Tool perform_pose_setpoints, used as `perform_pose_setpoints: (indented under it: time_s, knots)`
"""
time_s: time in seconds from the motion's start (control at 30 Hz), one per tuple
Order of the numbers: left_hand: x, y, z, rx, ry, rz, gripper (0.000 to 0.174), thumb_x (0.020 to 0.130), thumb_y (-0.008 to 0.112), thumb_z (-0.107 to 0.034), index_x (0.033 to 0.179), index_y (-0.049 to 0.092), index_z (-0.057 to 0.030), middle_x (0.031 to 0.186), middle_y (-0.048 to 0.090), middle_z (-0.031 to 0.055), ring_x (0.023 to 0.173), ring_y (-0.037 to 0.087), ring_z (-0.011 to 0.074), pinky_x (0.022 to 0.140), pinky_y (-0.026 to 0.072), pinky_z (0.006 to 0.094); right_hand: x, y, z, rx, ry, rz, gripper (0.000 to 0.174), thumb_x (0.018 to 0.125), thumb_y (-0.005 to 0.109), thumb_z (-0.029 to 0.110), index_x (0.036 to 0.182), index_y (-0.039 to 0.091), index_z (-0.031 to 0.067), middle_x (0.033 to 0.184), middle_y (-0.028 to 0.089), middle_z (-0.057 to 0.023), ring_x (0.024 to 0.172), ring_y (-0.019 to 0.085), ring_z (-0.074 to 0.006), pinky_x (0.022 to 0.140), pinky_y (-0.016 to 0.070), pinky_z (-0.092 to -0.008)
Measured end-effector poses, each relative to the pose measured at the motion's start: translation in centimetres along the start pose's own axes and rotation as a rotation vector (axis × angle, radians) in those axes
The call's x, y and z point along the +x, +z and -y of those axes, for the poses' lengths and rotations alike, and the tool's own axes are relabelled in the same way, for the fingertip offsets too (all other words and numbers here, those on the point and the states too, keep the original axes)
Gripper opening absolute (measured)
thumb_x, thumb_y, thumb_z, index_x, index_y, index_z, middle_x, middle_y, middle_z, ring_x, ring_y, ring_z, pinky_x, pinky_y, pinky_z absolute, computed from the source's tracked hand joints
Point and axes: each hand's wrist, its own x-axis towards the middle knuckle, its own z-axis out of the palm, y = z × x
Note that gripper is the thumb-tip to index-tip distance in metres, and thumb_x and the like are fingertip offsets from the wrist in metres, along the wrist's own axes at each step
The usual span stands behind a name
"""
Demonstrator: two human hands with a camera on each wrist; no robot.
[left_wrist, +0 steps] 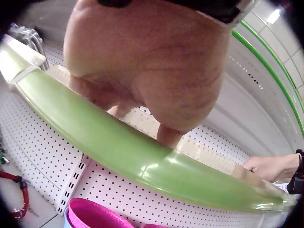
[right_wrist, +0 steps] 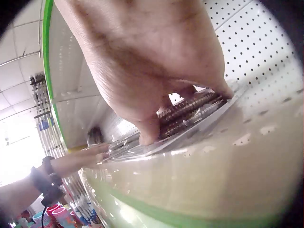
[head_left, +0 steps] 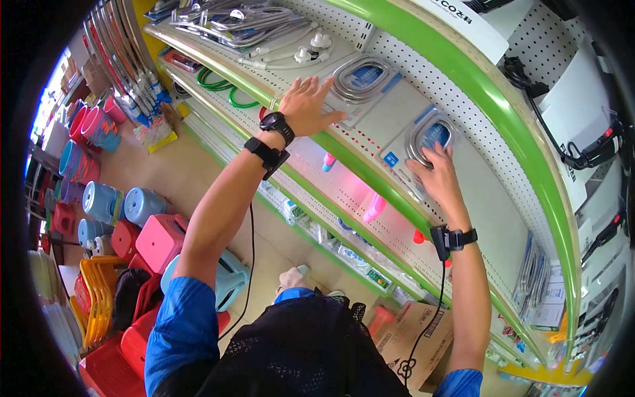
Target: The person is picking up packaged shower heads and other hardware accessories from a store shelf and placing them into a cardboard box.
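Observation:
Two flat packs with coiled silver metal shower hoses lie side by side on the upper shelf [head_left: 486, 175]. My right hand [head_left: 438, 177] is over the nearer hose pack [head_left: 444, 126]; in the right wrist view its thumb and fingers [right_wrist: 150, 132] grip across the ribbed coil [right_wrist: 190, 112]. Spread fingers of my left hand [head_left: 305, 109] reach over the green shelf edge, beside the farther hose pack [head_left: 362, 78]. In the left wrist view, the left thumb [left_wrist: 168, 137] points down behind the green edge strip [left_wrist: 118, 147], which hides the fingertips.
More bagged hoses [head_left: 245, 26] and white hoses with fittings [head_left: 311, 49] lie farther left on the shelf. Lower shelves hold pink items [head_left: 375, 208]. Plastic stools [head_left: 162, 241] and a cardboard box [head_left: 417, 341] stand on the floor. Corded appliances [head_left: 595, 149] hang at right.

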Motion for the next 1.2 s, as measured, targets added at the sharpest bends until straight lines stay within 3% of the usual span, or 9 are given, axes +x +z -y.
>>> perform_pose_setpoints:
  time_s: [0.3,0.43,0.7,0.77,0.8,0.9,0.97,1.13,1.2]
  knots:
    - [0.0,-0.1,0.1,-0.004,0.013,-0.034,0.092,0.086,0.056,-0.065,0.149,0.031,-0.0032,0.142,0.042,0.032,0.137,0.037,0.0419,0.118,0.0225,0.0484,3.6,2.1,1.0,-0.016,-0.038,-0.055,0.047,0.083,0.071,0.035,0.108,0.067,-0.0046,0.121,0.055,-0.0394,0.131,0.04,-0.0511,0.119,0.0167,-0.0504]
    - [0.1,-0.3,0.1,0.0,-0.001,0.008,0.095,0.084,0.055,-0.068,0.15,0.03,-0.0042,0.145,0.041,0.0269,0.139,0.036,0.039,0.119,0.0219,0.0456,4.6,2.0,1.8,0.031,-0.081,0.043,0.046,0.082,0.072,0.035,0.108,0.068,-0.0017,0.124,0.05,-0.043,0.134,0.037,-0.049,0.119,0.0155,-0.0499]
    - [0.2,-0.2,0.1,0.013,-0.001,0.011,0.092,0.085,0.056,-0.066,0.149,0.032,-0.0047,0.145,0.041,0.0283,0.137,0.038,0.0406,0.118,0.0244,0.0477,6.1,2.3,1.3,0.005,-0.031,0.143,0.051,0.08,0.074,0.041,0.115,0.069,0.0046,0.137,0.038,-0.0438,0.138,0.031,-0.0506,0.119,0.0194,-0.0493]
    - [0.2,-0.3,0.1,0.013,-0.001,0.026,0.093,0.085,0.054,-0.069,0.15,0.032,-0.0067,0.145,0.041,0.0278,0.139,0.035,0.0408,0.118,0.0243,0.0469,4.8,2.0,1.5,0.031,0.012,0.049,0.058,0.083,0.073,0.037,0.131,0.06,0.0066,0.144,0.04,-0.0336,0.142,0.029,-0.0449,0.117,0.0259,-0.0458]
    - [0.1,-0.1,0.4,0.012,0.023,0.03,0.093,0.085,0.054,-0.069,0.15,0.032,-0.0067,0.145,0.041,0.0278,0.139,0.035,0.0408,0.118,0.0243,0.0469,4.0,1.5,1.7,0.031,0.032,0.035,0.058,0.083,0.073,0.037,0.131,0.06,0.0066,0.144,0.04,-0.0336,0.142,0.029,-0.0449,0.117,0.0259,-0.0458]
    - [0.1,0.7,0.6,0.043,0.061,-0.072,0.079,0.088,0.058,-0.058,0.144,0.04,-0.0053,0.14,0.047,0.0281,0.134,0.04,0.0415,0.113,0.0299,0.0488,0.9,-0.7,0.7,0.117,0.058,0.045,0.071,0.088,0.067,0.037,0.143,0.041,-0.0008,0.148,0.027,-0.0391,0.141,0.023,-0.0514,0.116,0.0276,-0.0484]
    - [0.2,3.3,1.6,0.109,0.134,-0.253,0.062,0.092,0.059,-0.044,0.138,0.047,-0.0035,0.136,0.05,0.0273,0.129,0.045,0.0411,0.108,0.0343,0.0513,-2.2,-3.1,0.8,0.019,0.077,0.06,0.071,0.09,0.065,0.039,0.143,0.041,-0.0021,0.149,0.031,-0.0347,0.143,0.024,-0.0453,0.116,0.0274,-0.0456]
    - [-2.1,-1.4,-8.8,-0.022,0.351,0.013,0.054,0.098,0.052,-0.031,0.143,0.044,-0.004,0.15,0.037,0.0253,0.141,0.033,0.041,0.116,0.0204,0.0539,-11.2,-9.0,-3.4,-0.061,0.254,-0.038,0.071,0.09,0.066,0.037,0.144,0.04,-0.0011,0.151,0.027,-0.0336,0.144,0.022,-0.0449,0.118,0.0246,-0.0462]
    - [-3.1,-0.3,-10.6,-0.061,0.365,0.096,0.053,0.098,0.05,-0.032,0.144,0.044,-0.0045,0.15,0.038,0.0251,0.141,0.033,0.0408,0.116,0.0204,0.0537,-14.2,-11.0,-6.5,-0.075,0.32,-0.073,0.071,0.089,0.066,0.035,0.144,0.039,-0.0009,0.153,0.024,-0.0328,0.145,0.02,-0.0447,0.119,0.0229,-0.046]
